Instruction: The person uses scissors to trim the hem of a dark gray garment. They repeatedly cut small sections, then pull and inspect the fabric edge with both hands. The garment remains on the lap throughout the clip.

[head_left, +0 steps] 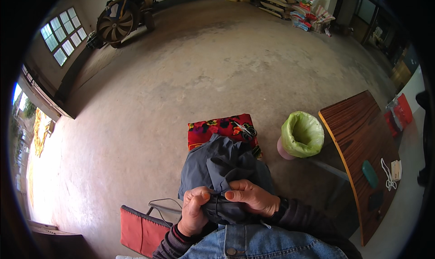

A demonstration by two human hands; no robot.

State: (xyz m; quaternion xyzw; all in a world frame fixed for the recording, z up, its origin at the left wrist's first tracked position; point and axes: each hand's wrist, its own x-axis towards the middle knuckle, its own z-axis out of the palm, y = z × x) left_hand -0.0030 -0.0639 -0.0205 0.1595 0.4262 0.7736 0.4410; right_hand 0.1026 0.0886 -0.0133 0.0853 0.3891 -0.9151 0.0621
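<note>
A dark grey cloth garment (200,160) lies across my lap, bunched up toward my body. My left hand (194,209) pinches an edge of it between thumb and fingers. Close beside it, my right hand (255,198) grips the same edge with its thumb on top. A thin dark cord or strip (216,204) hangs between the two thumbs. Beyond the garment, a red flowered cushion (217,124) shows, partly covered by the cloth. Scissors (245,130) with dark handles rest on the cushion.
At the right stands a pink bin (284,149) lined with a green bag (302,136). Beside it, a wooden table (353,130) holds a green case (369,174) and a white cord (387,177). A red folding seat (144,230) is at lower left. Filled sacks (277,4) lie far off.
</note>
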